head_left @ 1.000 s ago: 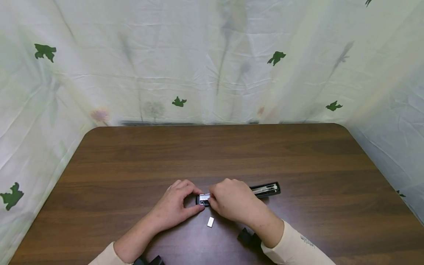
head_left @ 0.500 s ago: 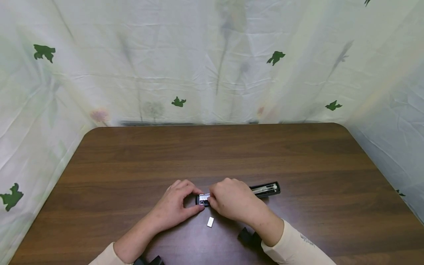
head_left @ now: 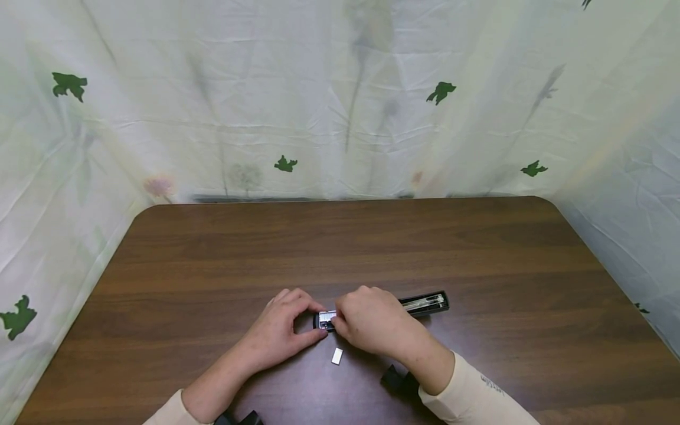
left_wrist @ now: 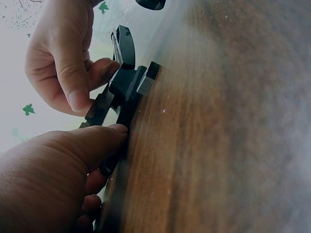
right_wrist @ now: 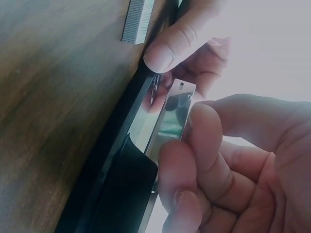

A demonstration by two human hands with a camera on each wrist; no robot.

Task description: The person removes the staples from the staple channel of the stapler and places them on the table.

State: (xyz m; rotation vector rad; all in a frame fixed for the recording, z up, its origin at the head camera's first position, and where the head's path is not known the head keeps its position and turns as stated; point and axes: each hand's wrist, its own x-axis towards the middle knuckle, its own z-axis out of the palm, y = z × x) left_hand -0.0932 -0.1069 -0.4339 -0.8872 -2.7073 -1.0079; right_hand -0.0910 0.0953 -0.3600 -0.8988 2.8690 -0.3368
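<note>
A black stapler [head_left: 425,304] lies on the table with its top arm swung back to the right. My left hand [head_left: 284,324] grips the base's left end between thumb and fingers. Over the stapler's middle, my right hand [head_left: 374,319] pinches the shiny metal staple magazine [right_wrist: 172,114], which stands a little above the base in the right wrist view. The right palm hides the stapler's middle in the head view. A short strip of staples [head_left: 337,356] lies loose on the table, just in front of the stapler and touched by neither hand.
The brown wooden table [head_left: 340,248] has rounded far corners. A pale curtain [head_left: 319,88] with green leaf shapes hangs behind it and along both sides. Black wrist devices [head_left: 398,381] sit below the wrists.
</note>
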